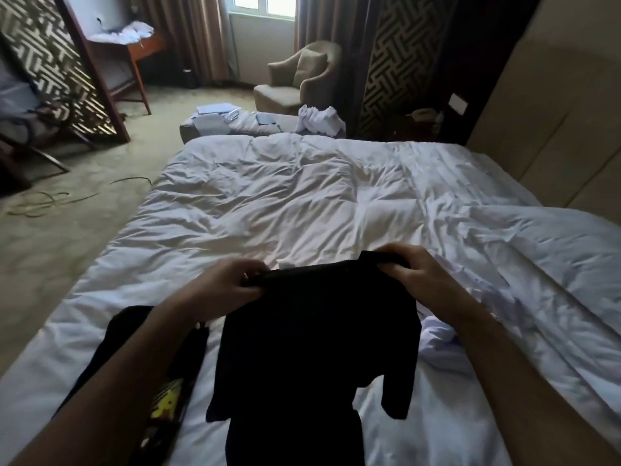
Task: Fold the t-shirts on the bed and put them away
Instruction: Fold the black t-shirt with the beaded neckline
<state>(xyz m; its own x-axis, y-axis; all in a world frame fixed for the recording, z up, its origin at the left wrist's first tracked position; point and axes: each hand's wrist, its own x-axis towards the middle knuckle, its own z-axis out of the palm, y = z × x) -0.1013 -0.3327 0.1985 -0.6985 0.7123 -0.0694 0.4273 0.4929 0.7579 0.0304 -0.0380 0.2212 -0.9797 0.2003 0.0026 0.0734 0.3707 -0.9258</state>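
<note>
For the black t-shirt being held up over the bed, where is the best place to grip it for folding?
Probably along its top edge, from above, one grip near each corner, as the left hand and right hand do now. The black t-shirt hangs flat from that edge, sleeve dangling, ready to lay on the white duvet.

Dim room, window (265, 5) backlight (blown out); soft blur, edges warped.

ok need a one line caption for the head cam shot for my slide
Both hands, left hand and right hand, hold a black t-shirt up by its top edge over a rumpled white bed.
</note>
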